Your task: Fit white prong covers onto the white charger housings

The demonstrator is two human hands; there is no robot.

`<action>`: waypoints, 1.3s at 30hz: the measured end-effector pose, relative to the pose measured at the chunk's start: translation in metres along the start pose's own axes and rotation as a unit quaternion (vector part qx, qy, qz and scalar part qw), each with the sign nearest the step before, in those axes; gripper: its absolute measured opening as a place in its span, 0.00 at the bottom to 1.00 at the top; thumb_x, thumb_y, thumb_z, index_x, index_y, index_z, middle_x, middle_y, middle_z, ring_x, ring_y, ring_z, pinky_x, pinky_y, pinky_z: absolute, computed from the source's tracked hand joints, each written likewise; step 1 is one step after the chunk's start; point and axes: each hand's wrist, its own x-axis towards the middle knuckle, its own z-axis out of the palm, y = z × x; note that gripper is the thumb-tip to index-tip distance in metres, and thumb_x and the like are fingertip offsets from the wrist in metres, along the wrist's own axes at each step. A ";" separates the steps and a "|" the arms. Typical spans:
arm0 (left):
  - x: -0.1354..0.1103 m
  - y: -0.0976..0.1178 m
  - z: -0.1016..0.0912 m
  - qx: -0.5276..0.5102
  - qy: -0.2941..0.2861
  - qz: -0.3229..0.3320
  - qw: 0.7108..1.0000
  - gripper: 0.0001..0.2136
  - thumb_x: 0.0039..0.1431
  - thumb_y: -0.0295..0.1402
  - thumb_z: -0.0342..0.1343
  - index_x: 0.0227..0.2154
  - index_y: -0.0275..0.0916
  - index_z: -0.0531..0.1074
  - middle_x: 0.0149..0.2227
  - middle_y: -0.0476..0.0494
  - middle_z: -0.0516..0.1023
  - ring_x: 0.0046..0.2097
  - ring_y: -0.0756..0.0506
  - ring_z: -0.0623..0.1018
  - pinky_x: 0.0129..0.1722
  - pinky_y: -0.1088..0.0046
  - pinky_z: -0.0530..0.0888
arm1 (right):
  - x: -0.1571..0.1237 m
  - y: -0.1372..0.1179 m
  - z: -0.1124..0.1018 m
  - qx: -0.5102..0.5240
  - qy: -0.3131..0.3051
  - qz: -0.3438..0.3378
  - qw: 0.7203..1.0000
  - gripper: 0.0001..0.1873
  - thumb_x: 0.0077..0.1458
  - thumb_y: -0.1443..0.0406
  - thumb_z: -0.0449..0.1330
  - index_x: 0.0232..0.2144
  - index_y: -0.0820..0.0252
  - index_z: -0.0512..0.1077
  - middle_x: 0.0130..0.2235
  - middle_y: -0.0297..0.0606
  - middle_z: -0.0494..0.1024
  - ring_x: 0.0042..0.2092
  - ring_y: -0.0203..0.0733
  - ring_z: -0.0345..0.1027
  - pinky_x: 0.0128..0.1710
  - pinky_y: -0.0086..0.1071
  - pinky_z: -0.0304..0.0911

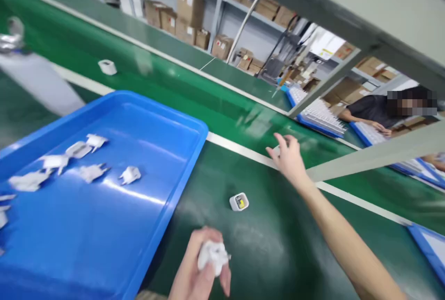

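Note:
My left hand [200,267] is closed around white plug parts [214,257], blurred, with a small metal tip sticking out on the right. Farther out, my right hand [288,158] reaches to the belt's near edge, its thumb and fingers curved around a white charger housing [277,150] that they partly hide. Between the hands, an open white charger housing [239,201] rests on the green table, with something yellow inside. Left of my left hand, a blue tray [163,226] carries several white plug pieces with prongs [130,175].
Another white housing [107,67] lies on the green belt [167,84]. A slanting metal post [375,151] stands right of my right arm. Across the belt, a co-worker [371,110] sits near blue trays of white parts [318,112]. Shelves behind hold cardboard boxes [189,10].

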 end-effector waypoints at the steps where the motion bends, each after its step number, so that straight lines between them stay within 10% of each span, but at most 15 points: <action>1: 0.000 0.000 0.001 0.017 0.008 0.022 1.000 0.15 0.71 0.48 0.56 0.49 0.44 0.69 0.42 0.48 0.69 0.28 0.56 0.70 0.28 0.77 0.70 | 0.009 0.010 0.001 -0.017 0.003 0.042 0.999 0.24 0.73 0.53 0.48 0.56 0.63 0.73 0.50 0.59 0.73 0.49 0.60 0.72 0.49 0.56 0.69; 6: 0.004 0.004 -0.003 0.083 0.002 0.044 0.996 0.12 0.73 0.47 0.52 0.51 0.48 0.65 0.44 0.49 0.62 0.29 0.57 0.67 0.29 0.77 0.69 | 0.019 0.021 0.015 -0.034 -0.005 0.112 0.993 0.24 0.71 0.56 0.46 0.50 0.71 0.72 0.44 0.62 0.74 0.42 0.62 0.72 0.42 0.54 0.69; 12: 0.004 0.000 -0.013 0.145 -0.029 -0.036 0.988 0.14 0.73 0.47 0.53 0.51 0.46 0.63 0.48 0.45 0.62 0.32 0.55 0.70 0.34 0.73 0.69 | -0.010 -0.039 0.025 0.089 -0.057 -0.087 0.991 0.21 0.71 0.49 0.53 0.54 0.56 0.71 0.47 0.45 0.77 0.47 0.52 0.74 0.50 0.43 0.71; 18: 0.005 -0.001 -0.012 0.280 -0.036 -0.023 0.959 0.17 0.73 0.43 0.53 0.59 0.47 0.62 0.52 0.41 0.64 0.41 0.47 0.71 0.41 0.71 0.72 | -0.066 -0.077 -0.023 0.234 0.017 -0.173 0.957 0.21 0.73 0.51 0.52 0.58 0.58 0.66 0.52 0.49 0.72 0.50 0.50 0.71 0.48 0.41 0.71; 22: 0.000 -0.006 -0.009 0.341 -0.043 0.028 0.939 0.21 0.72 0.43 0.53 0.63 0.50 0.59 0.54 0.40 0.65 0.47 0.43 0.74 0.44 0.69 0.76 | -0.106 -0.096 -0.047 0.352 -0.122 -0.243 0.896 0.14 0.73 0.56 0.55 0.54 0.57 0.67 0.43 0.42 0.75 0.41 0.44 0.71 0.39 0.36 0.70; 39: 0.004 0.013 -0.008 0.410 -0.136 -0.036 0.901 0.15 0.76 0.40 0.45 0.61 0.51 0.54 0.51 0.44 0.63 0.46 0.46 0.74 0.45 0.70 0.77 | -0.131 -0.117 -0.014 0.433 -0.112 -0.236 0.863 0.08 0.67 0.75 0.50 0.40 0.59 0.64 0.33 0.33 0.69 0.31 0.37 0.58 0.29 0.33 0.55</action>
